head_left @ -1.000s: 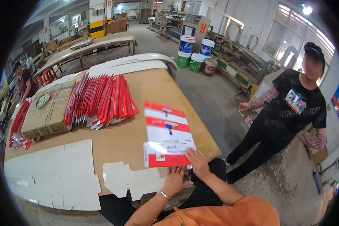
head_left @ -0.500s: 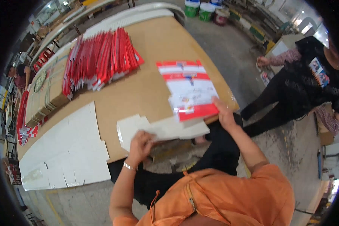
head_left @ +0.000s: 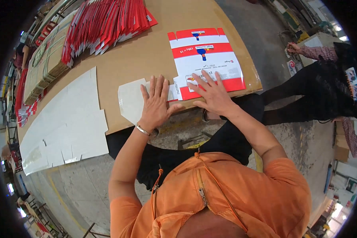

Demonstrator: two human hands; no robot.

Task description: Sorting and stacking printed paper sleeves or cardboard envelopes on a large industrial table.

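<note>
A: What are the hands doing on the brown table point(head_left: 146, 59)?

B: Both lie flat, fingers spread wide, gripping nothing. The left hand point(head_left: 156, 104) presses palm-down on a plain white cardboard piece point(head_left: 129, 101) at the table's near edge. The right hand point(head_left: 211, 93) rests on the near left corner of a flat red-and-white carton blank point(head_left: 206, 59), fingertips on its white panel.

A: Where does that blank sit on the table?

B: At the table's near right corner, printed side up, its red bottom strip running along the near edge. The white piece touches its left side, under the left hand.

A: What else is on the table?

B: A fanned row of red-and-white folded blanks point(head_left: 103, 25) at the far side of the table, a strapped bundle of brown cardboard point(head_left: 47, 65) at its far left, and large white sheets point(head_left: 63, 123) along its left part, overhanging the near edge.

A: Anyone nearby?

B: A person in dark clothes point(head_left: 321, 87) stands well off the table's right end, one patterned sleeve reaching out.
</note>
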